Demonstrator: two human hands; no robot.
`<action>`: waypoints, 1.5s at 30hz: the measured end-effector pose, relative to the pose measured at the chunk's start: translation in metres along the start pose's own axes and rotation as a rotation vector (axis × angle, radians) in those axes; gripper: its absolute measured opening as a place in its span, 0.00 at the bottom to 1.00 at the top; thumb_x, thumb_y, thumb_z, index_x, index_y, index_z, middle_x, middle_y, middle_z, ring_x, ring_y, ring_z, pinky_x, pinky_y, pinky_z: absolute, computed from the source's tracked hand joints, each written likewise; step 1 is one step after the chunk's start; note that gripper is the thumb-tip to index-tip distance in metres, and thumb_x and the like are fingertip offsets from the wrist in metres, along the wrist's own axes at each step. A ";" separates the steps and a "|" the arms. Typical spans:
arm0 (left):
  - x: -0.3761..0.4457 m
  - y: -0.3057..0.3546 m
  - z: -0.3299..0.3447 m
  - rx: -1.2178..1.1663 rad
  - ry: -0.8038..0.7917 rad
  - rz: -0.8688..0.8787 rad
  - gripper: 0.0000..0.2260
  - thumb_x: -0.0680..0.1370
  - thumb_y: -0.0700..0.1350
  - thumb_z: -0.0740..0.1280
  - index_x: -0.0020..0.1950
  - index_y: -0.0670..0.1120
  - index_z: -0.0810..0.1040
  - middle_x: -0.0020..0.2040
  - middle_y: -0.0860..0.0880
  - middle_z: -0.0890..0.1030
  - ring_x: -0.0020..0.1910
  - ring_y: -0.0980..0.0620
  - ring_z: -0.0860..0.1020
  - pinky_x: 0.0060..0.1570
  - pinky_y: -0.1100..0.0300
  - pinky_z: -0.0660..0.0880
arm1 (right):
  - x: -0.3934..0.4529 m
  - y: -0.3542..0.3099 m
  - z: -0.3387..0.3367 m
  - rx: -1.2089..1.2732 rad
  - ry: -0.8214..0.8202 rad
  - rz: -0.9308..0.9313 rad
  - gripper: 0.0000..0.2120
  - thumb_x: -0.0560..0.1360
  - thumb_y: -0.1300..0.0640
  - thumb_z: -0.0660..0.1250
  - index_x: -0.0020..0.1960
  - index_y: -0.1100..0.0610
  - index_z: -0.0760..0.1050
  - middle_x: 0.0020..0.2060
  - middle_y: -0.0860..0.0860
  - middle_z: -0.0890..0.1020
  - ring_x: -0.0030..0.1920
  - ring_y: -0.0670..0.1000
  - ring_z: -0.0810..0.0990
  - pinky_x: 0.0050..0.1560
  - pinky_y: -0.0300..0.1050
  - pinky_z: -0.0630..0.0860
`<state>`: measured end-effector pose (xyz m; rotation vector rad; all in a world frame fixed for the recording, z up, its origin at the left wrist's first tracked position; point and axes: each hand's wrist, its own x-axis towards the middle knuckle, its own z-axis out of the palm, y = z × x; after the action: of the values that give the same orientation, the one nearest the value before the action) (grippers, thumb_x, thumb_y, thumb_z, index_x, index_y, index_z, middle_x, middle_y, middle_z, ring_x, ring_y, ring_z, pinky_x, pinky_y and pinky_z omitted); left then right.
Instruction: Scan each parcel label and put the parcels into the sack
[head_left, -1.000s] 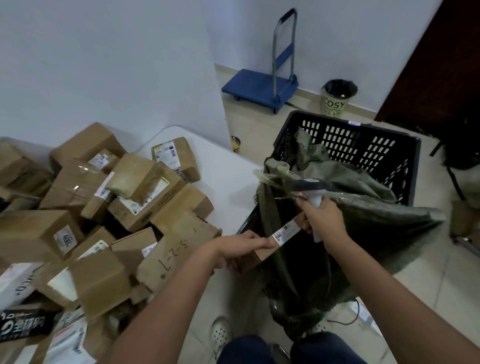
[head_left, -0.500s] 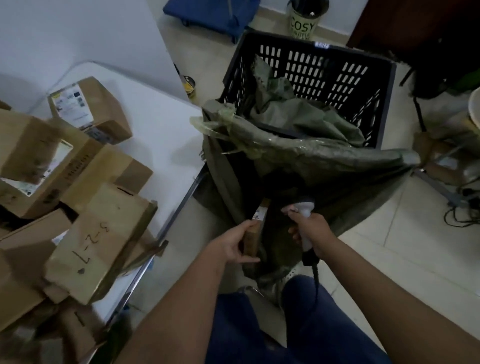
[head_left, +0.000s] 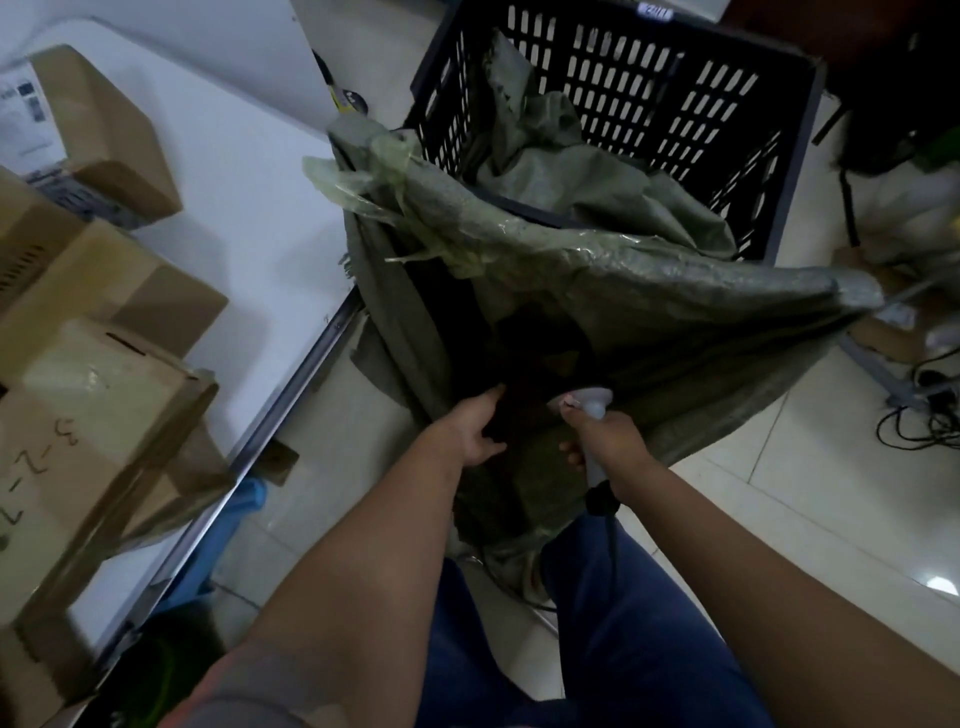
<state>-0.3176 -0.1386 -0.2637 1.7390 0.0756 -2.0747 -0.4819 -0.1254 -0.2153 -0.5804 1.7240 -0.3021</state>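
Both hands at sack (head_left: 649, 291) mouth; R hand (head_left: 605, 441) w/ scanner (head_left: 592, 410).

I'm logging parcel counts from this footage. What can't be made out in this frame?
- Contents of the sack: head view, its dark mouth hides any parcels.
- Left hand fingertips: lost in that shadow.
- Label on the box at far left: cut by the frame edge, blurred.
- Scanner handle: covered by the right hand.

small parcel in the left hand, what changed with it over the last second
A second ago the left hand held the labelled parcel up by the scanner; it then lowered it into the sack. Now that hand is at the sack's mouth and the parcel is out of sight. The right hand still grips the scanner.
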 end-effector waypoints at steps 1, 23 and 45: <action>0.001 -0.002 -0.002 0.003 0.016 -0.002 0.27 0.80 0.53 0.67 0.76 0.47 0.65 0.74 0.44 0.68 0.74 0.43 0.66 0.73 0.49 0.64 | 0.001 -0.001 0.001 0.000 -0.004 -0.002 0.14 0.79 0.48 0.67 0.44 0.59 0.74 0.32 0.56 0.79 0.30 0.51 0.76 0.32 0.43 0.73; -0.204 0.029 -0.120 0.322 0.044 0.428 0.12 0.83 0.48 0.63 0.66 0.48 0.75 0.59 0.49 0.79 0.59 0.49 0.79 0.61 0.56 0.75 | -0.138 -0.089 0.112 -0.121 -0.111 -0.352 0.13 0.77 0.49 0.68 0.43 0.59 0.78 0.34 0.56 0.83 0.33 0.52 0.81 0.37 0.46 0.78; -0.246 -0.044 -0.280 1.602 0.995 0.678 0.48 0.78 0.59 0.66 0.78 0.56 0.29 0.80 0.45 0.32 0.78 0.38 0.35 0.74 0.31 0.46 | -0.190 -0.113 0.213 -0.161 -0.296 -0.495 0.16 0.77 0.48 0.69 0.53 0.62 0.77 0.33 0.56 0.83 0.28 0.51 0.79 0.29 0.42 0.75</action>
<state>-0.0445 0.0590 -0.0997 2.7073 -1.9483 -0.3300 -0.2245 -0.0962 -0.0506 -1.1161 1.3099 -0.4029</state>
